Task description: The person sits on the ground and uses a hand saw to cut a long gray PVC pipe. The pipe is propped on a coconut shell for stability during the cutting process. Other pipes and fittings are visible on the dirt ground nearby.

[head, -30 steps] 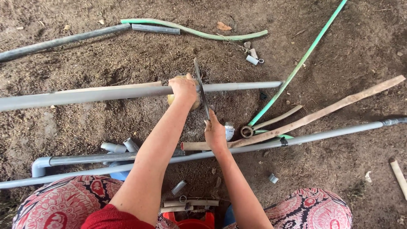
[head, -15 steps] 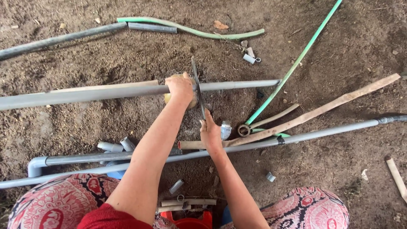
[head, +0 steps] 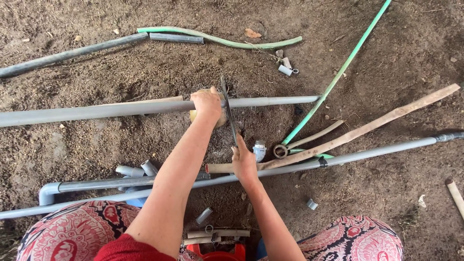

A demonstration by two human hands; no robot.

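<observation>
A long grey plastic pipe lies across the bare dirt. My left hand grips it from above, over a tan block under the pipe. My right hand holds the near end of a thin dark saw blade, which stands on edge across the pipe just right of my left hand. The blade's far tip reaches past the pipe.
Another long grey pipe and a wooden stick lie near my right hand. Green hoses, pipe elbows, short pipe offcuts and small fittings are scattered on the dirt. My patterned knees frame the bottom.
The saw blade and my right hand have shifted slightly along the cut. My left hand stays on the pipe.
</observation>
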